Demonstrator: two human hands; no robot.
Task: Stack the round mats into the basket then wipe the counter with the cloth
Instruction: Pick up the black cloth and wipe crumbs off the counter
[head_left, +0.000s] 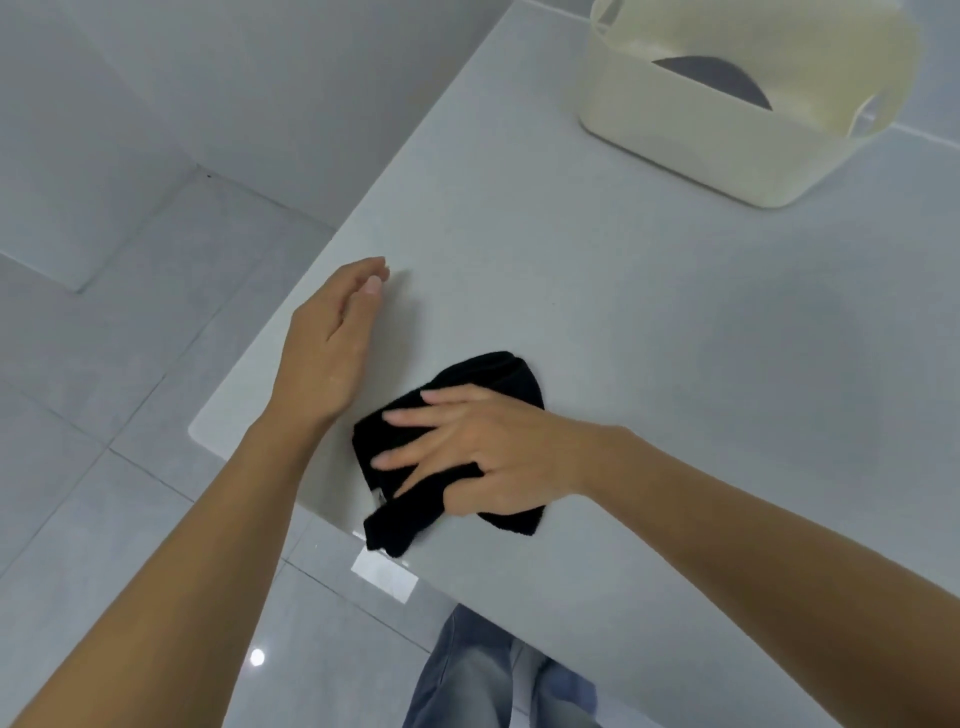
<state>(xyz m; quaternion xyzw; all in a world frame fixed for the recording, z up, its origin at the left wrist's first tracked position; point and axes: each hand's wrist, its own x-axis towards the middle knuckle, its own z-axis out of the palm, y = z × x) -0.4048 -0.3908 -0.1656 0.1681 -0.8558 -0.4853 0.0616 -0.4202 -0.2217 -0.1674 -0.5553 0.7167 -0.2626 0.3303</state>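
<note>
A black cloth (506, 375) lies crumpled on the pale counter (649, 322) near its front left corner. My right hand (488, 447) presses flat on it, fingers spread, thumb hooked round a fold. My left hand (332, 343) rests on the counter's left edge, fingers together and empty. At the back right stands a cream basket (696, 135). A grey round mat (711, 78) lies inside it, partly hidden by the basket's wall.
The counter's left and front edges drop to a glossy tiled floor (104, 467). My jeans-clad legs (483, 675) show below the front edge. A tiled wall rises behind the counter.
</note>
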